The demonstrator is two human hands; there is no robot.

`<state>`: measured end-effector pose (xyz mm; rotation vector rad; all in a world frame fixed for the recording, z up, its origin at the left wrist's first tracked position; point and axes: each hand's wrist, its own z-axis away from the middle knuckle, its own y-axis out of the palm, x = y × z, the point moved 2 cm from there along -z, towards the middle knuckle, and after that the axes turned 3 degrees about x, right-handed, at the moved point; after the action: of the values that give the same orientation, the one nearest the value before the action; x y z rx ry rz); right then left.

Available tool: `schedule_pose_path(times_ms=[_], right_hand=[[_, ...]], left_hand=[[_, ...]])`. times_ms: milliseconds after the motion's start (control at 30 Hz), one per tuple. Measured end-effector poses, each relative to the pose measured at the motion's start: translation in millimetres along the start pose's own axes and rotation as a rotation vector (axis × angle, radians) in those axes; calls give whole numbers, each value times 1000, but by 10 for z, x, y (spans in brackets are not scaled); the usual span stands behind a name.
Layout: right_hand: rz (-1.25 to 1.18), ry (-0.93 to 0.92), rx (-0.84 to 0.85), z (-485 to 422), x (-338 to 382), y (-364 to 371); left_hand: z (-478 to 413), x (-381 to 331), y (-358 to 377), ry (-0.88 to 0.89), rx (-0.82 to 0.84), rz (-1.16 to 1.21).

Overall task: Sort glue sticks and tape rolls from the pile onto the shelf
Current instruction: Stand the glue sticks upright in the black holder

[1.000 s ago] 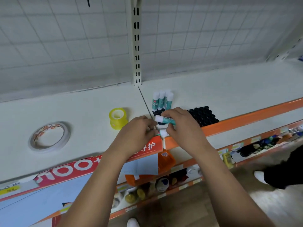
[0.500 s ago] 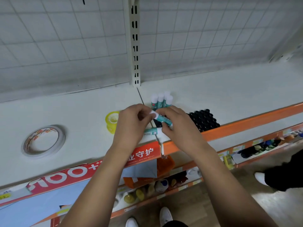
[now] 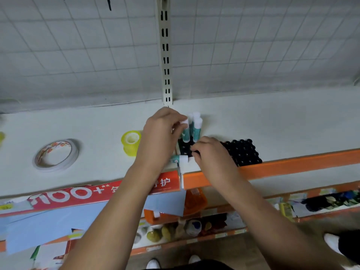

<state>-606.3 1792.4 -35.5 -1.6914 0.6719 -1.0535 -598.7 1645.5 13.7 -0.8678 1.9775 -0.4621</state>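
My left hand [image 3: 159,133] pinches a teal glue stick with a white cap [image 3: 185,131] and holds it upright over the back left corner of a black holder tray [image 3: 242,152]. It is right next to the glue sticks standing there [image 3: 197,126]. My right hand [image 3: 211,152] has its fingers curled on the tray's front left edge. Another glue stick [image 3: 180,158] lies on the white shelf [image 3: 272,123] just below my left hand. A yellow tape roll [image 3: 131,142] and a wide white tape roll [image 3: 55,155] sit on the shelf to the left.
The shelf has an orange front rail [image 3: 292,164] and a red price strip [image 3: 78,193]. A slotted upright post [image 3: 165,55] and wire grid stand behind. Lower shelves hold small goods [image 3: 194,225]. Someone's white shoe [image 3: 331,242] is on the floor at the right.
The glue stick passed from both hands to my left hand, which raised it upright to the tray's back corner. My right hand dropped onto the tray's front edge.
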Motion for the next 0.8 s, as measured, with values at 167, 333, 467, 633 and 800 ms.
schedule_pose_path(times_ms=[167, 333, 467, 633, 800], right_hand=[[46, -45, -3, -5, -23, -35], [62, -57, 17, 0, -3, -38], [35, -48, -2, 8, -11, -14], [15, -38, -7, -10, -22, -9], [1, -44, -7, -38, -66, -10]], left_hand=[[34, -8, 163, 25, -6, -87], [70, -13, 287, 19, -62, -105], [63, -21, 362, -4, -102, -123], [72, -39, 496, -66, -131, -87], [109, -90, 464, -51, -161, -216]])
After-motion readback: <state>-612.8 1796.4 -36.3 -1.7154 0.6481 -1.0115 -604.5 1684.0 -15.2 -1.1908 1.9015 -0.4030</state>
